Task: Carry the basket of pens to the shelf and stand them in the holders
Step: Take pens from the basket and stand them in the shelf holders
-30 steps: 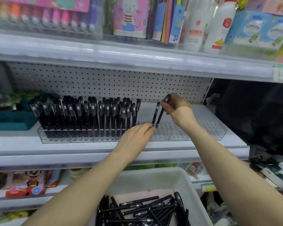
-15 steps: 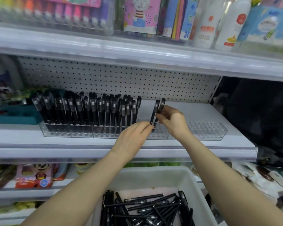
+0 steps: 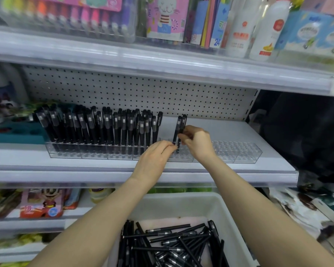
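Pens, black, capped, slim-barrelled, in three lots. The stocked lot (image 3: 104, 130) stands upright and close-packed in the left part of the clear plastic multi-hole holder strip (image 3: 239, 152). The loose lot (image 3: 172, 241) lies criss-crossed in the white plastic basket (image 3: 181, 197), below and in front of the holder strip. The pair in hand (image 3: 180, 128) is upright and side by side over the holder strip's middle, just right of the stocked lot with a few empty holes between. Whether either foot is fully seated cannot be told.

The right hand (image 3: 198, 141) has its fingers curled and pinches the right pen of the pair at mid-barrel. The left hand (image 3: 153, 158) has its fingers nearly straight, tips touching the foot of the left pen at the holder strip's top face, with no visible grip.

The right part of the holder strip is unfilled.

Hazards, as judged:
- A foot that misses its hole would let the pen topple when released.
- The light, clear holder strip may slide under a sideways push.
- A leaning pen could knock over the nearest pens of the stocked lot.
- The skipped holes may leave an uneven row.
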